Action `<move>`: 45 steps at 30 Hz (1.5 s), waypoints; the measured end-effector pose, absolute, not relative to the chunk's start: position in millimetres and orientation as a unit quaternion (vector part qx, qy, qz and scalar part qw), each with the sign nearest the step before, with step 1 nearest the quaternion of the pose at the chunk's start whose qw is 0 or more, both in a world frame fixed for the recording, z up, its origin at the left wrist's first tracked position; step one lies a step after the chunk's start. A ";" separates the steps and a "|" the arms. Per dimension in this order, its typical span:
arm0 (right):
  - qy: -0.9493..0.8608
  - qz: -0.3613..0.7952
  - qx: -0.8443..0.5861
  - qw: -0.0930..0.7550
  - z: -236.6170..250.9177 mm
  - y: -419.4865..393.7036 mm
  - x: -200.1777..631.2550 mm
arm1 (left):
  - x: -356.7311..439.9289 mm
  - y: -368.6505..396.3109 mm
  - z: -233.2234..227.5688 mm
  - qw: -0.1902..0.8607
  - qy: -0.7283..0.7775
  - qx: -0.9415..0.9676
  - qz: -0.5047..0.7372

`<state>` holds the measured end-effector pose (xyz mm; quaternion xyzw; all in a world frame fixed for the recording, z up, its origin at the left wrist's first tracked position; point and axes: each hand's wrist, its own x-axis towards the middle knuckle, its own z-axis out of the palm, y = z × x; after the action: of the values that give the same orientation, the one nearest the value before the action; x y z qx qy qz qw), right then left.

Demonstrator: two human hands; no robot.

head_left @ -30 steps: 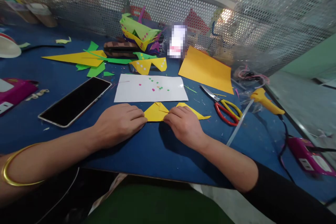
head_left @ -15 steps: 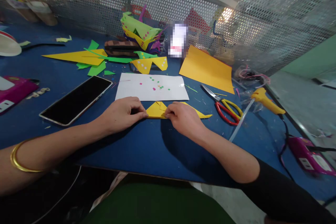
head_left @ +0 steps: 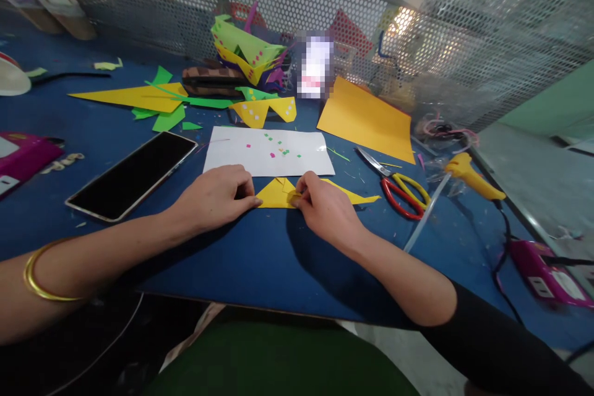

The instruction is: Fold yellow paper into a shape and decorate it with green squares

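Folded yellow paper (head_left: 278,193) flat on blue table (head_left: 260,260), left hand (head_left: 213,198) curled, fingertips pressing its edge, right hand (head_left: 325,207) pinching a fold, white sheet (head_left: 269,154) just behind, phone (head_left: 132,174) left, scissors (head_left: 394,185) right.

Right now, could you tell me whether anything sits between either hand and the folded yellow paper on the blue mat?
Nothing visible does. The left hand presses the left end of the folded yellow paper, and the right hand pinches a fold near its middle. The white sheet lies just behind it, and the scissors lie off to the right.
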<state>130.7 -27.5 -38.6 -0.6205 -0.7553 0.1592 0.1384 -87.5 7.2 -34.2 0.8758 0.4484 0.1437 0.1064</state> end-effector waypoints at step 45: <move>-0.777 0.113 -0.590 0.185 -43.2 -28.1 134.1 | -104.0 -53.0 -31.0 -0.182 0.367 0.911 0.043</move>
<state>134.1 -28.1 -43.2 -0.5904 -0.7774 0.1130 0.1854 -104.0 -53.0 -31.0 0.9112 0.3669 0.0430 -0.1822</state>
